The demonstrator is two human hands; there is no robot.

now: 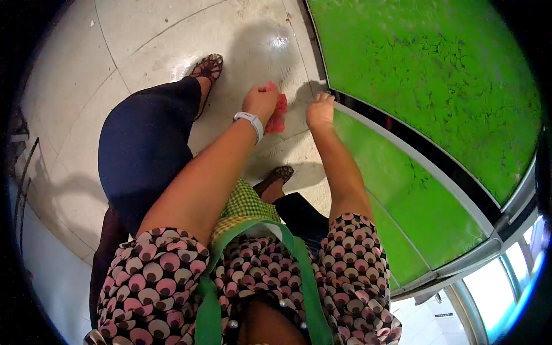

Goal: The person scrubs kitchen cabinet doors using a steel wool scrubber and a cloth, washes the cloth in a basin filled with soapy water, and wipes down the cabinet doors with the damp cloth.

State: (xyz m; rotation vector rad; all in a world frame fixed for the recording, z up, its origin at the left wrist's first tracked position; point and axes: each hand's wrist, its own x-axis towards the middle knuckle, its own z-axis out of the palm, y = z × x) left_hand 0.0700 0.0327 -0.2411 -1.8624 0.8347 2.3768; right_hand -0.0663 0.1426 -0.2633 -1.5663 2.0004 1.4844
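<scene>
My left hand (261, 104), with a pale watch on its wrist, is closed on a crumpled pink-red cloth (277, 119). The cloth hangs beside the fingers, above the floor. To the right, my right hand (320, 109) has its fingers curled over the corner of a green cabinet (414, 190), at the end of the metal edge strip (397, 141). The fingertips are partly hidden there.
A glossy green top panel (425, 69) with dark marks fills the upper right. Pale tiled floor (155, 46) lies ahead and left. My legs are bent, and two brown sandals (209, 66) show. A green checked apron (244, 204) hangs between them.
</scene>
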